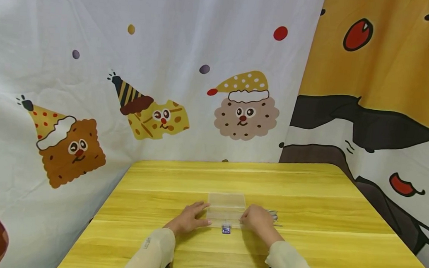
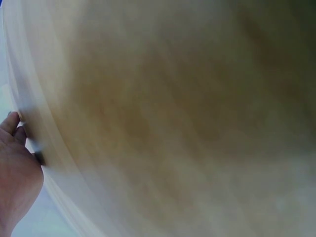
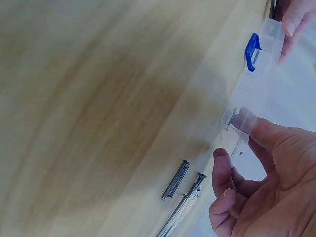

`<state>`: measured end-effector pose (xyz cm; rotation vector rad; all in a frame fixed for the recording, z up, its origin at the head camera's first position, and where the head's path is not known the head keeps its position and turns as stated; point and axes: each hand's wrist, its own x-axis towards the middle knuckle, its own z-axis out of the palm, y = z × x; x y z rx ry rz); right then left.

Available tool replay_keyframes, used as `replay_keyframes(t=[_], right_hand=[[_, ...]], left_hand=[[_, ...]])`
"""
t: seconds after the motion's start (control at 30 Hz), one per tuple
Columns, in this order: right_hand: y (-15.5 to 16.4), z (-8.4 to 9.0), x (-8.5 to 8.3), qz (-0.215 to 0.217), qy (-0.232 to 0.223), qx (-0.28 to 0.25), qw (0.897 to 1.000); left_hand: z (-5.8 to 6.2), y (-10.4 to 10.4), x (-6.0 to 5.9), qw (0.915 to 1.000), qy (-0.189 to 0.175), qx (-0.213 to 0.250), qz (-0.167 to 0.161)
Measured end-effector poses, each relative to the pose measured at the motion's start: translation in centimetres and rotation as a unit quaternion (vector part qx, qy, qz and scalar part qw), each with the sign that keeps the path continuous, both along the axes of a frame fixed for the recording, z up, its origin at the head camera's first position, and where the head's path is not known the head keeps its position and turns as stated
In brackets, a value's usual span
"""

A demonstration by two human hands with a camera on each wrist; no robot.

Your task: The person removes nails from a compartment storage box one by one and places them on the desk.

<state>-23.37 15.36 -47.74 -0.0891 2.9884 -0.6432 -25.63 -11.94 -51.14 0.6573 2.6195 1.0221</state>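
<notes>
A yellow wood-grain tabletop [image 1: 307,190] is filling the lower part of the head view, under even, soft light. Behind it, a white fabric backdrop [image 1: 168,43] is hanging, printed with cartoon cookies wearing party hats and scattered coloured dots. To the right, an orange, black and white cartoon curtain [image 1: 382,79] is hanging alongside.

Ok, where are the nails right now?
The nails lie on the table just right of the clear box, behind the right hand in the head view.
</notes>
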Motion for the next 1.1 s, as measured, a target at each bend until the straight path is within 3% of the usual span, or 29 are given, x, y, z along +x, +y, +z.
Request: replay_keyframes(t=[0.5, 0.77, 1.1], right_hand=[[0.4, 0.1, -0.7, 0.062, 0.022, -0.037, 0.997], [0.0, -0.5, -1.1, 0.077, 0.054, -0.001, 0.996], [0.0, -1.1, -0.8, 0.111, 0.103, 0.001, 0.988]], left_hand=[[-0.1, 0.1, 0.1, 0.9999, -0.009, 0.006, 0.004], [-0.3, 0.1, 0.0, 0.9999, -0.007, 0.008, 0.005], [0.0, 0.0, 0.1, 1.0, -0.004, 0.007, 0.004]])
